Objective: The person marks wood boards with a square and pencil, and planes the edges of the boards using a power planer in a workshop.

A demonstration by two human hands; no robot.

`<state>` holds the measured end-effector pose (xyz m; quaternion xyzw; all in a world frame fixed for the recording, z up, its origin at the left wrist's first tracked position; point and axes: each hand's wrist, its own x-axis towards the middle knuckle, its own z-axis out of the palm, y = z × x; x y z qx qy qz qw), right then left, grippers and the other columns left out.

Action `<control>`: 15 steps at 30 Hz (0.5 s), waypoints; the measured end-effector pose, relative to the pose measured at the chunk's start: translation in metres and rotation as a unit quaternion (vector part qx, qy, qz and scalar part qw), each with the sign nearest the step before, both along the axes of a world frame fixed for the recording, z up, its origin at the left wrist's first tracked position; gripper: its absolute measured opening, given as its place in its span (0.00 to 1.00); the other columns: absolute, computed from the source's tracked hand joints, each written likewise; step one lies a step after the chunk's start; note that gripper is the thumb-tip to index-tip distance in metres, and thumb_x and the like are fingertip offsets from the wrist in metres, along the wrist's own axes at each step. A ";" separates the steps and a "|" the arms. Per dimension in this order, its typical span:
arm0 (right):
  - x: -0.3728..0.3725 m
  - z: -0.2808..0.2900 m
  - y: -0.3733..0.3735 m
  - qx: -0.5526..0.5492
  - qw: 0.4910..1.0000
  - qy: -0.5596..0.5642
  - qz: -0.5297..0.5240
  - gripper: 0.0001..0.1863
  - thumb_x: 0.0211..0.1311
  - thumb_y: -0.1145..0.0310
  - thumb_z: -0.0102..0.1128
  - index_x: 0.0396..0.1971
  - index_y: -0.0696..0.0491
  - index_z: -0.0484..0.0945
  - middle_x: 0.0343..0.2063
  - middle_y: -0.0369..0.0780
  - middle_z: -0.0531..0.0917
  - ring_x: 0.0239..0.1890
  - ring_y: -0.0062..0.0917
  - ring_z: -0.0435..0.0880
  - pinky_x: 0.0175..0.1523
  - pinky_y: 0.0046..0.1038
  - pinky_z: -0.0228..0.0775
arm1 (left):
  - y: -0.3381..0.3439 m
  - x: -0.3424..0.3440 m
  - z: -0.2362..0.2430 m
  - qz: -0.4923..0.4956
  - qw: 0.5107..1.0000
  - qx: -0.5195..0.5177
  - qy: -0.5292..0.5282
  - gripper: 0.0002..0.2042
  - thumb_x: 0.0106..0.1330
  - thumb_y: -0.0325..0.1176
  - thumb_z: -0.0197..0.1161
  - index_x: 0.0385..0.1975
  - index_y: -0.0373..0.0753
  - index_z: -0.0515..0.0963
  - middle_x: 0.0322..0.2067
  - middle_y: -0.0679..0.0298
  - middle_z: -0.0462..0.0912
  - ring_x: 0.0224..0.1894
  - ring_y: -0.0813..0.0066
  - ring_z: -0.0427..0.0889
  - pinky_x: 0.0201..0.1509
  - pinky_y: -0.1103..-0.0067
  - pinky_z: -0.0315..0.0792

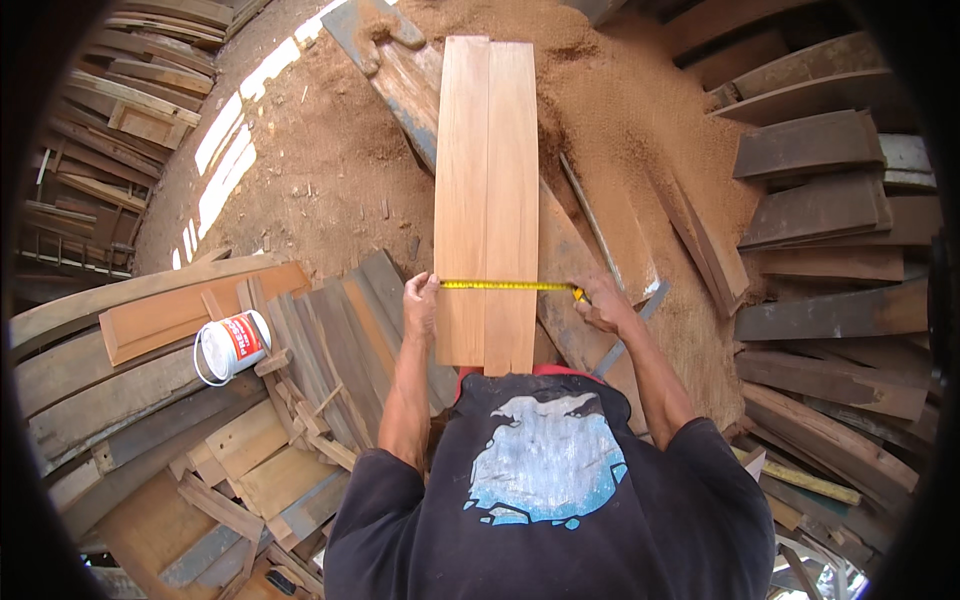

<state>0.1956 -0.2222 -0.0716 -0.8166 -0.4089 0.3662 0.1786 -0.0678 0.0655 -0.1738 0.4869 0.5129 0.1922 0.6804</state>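
Two pale wooden boards [487, 190] lie side by side in front of me, their long edges meeting along a thin seam. A yellow tape measure [510, 286] is stretched straight across both, near their close end. At the boards' left edge, the fingers of my left hand [421, 300] pinch the tape's end. My right hand [604, 303] is closed around the tape's yellow case, just off the right edge; the fingers partly hide the case.
Under the boards runs a worn, slanting plank [390, 85] over sawdust-covered ground [330, 190]. A white bucket [232, 347] with a red label stands on stacked timber at the left. Dark planks [810, 145] are piled along the right, and more wood [150, 90] fills the far left.
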 end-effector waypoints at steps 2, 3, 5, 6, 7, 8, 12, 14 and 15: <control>0.007 0.004 0.003 0.038 0.996 0.053 -0.054 0.27 0.55 0.67 0.65 0.57 0.55 0.79 0.51 0.51 0.81 0.58 0.45 0.77 0.67 0.40 0.66 | 0.002 0.025 0.019 -0.029 0.998 0.044 0.038 0.32 0.70 0.41 0.68 0.66 0.28 0.63 0.57 0.45 0.76 0.57 0.65 0.79 0.61 0.70 0.74; 0.013 0.007 0.005 0.057 0.992 0.079 -0.079 0.27 0.54 0.67 0.65 0.57 0.56 0.79 0.51 0.51 0.82 0.57 0.45 0.79 0.66 0.39 0.67 | 0.001 0.039 0.035 -0.057 0.993 0.071 0.071 0.36 0.69 0.42 0.69 0.69 0.28 0.59 0.59 0.43 0.74 0.60 0.62 0.77 0.63 0.69 0.73; 0.033 0.009 0.014 0.101 0.989 0.023 -0.104 0.26 0.54 0.66 0.64 0.56 0.56 0.80 0.50 0.52 0.83 0.57 0.46 0.79 0.65 0.40 0.68 | 0.012 0.065 0.035 -0.150 0.960 0.207 0.118 0.44 0.65 0.47 0.70 0.74 0.31 0.54 0.67 0.35 0.65 0.70 0.46 0.67 0.72 0.59 0.64; 0.043 0.011 0.019 0.123 0.986 -0.005 -0.115 0.26 0.54 0.65 0.64 0.55 0.56 0.81 0.50 0.52 0.83 0.57 0.46 0.79 0.64 0.40 0.69 | 0.015 0.080 0.038 -0.207 0.913 0.302 0.178 0.45 0.65 0.49 0.70 0.74 0.31 0.54 0.69 0.35 0.61 0.72 0.42 0.62 0.74 0.57 0.58; 0.056 0.017 0.027 0.133 0.984 -0.029 -0.119 0.26 0.54 0.65 0.64 0.55 0.55 0.81 0.50 0.52 0.83 0.57 0.46 0.79 0.64 0.40 0.69 | 0.013 0.102 0.041 -0.259 0.851 0.391 0.237 0.46 0.64 0.51 0.69 0.74 0.31 0.54 0.71 0.34 0.56 0.74 0.38 0.56 0.76 0.55 0.52; 0.070 0.025 0.035 0.142 0.981 -0.054 -0.123 0.26 0.54 0.65 0.64 0.55 0.55 0.81 0.51 0.52 0.83 0.57 0.46 0.80 0.64 0.41 0.69 | 0.013 0.124 0.045 -0.305 0.773 0.473 0.293 0.47 0.63 0.53 0.68 0.75 0.31 0.54 0.74 0.34 0.52 0.76 0.34 0.50 0.78 0.52 0.46; 0.126 0.048 0.070 0.101 0.977 -0.137 -0.131 0.26 0.55 0.65 0.64 0.56 0.53 0.80 0.51 0.51 0.83 0.57 0.45 0.79 0.64 0.41 0.69 | 0.025 0.210 0.052 -0.390 0.712 0.505 0.294 0.48 0.65 0.59 0.61 0.76 0.31 0.52 0.77 0.37 0.41 0.78 0.31 0.33 0.79 0.48 0.28; 0.153 0.050 0.092 0.093 0.973 -0.169 -0.127 0.25 0.54 0.66 0.64 0.55 0.52 0.81 0.52 0.50 0.80 0.57 0.46 0.78 0.64 0.42 0.69 | 0.036 0.242 0.046 -0.395 0.712 0.493 0.307 0.47 0.67 0.60 0.58 0.76 0.31 0.51 0.77 0.38 0.41 0.79 0.34 0.31 0.78 0.46 0.24; 0.163 0.058 0.104 0.090 0.971 -0.184 -0.122 0.25 0.54 0.66 0.64 0.55 0.53 0.81 0.52 0.51 0.80 0.57 0.47 0.77 0.64 0.42 0.69 | 0.033 0.257 0.043 -0.371 0.717 0.494 0.323 0.47 0.68 0.60 0.57 0.76 0.32 0.51 0.77 0.38 0.41 0.79 0.34 0.30 0.78 0.45 0.24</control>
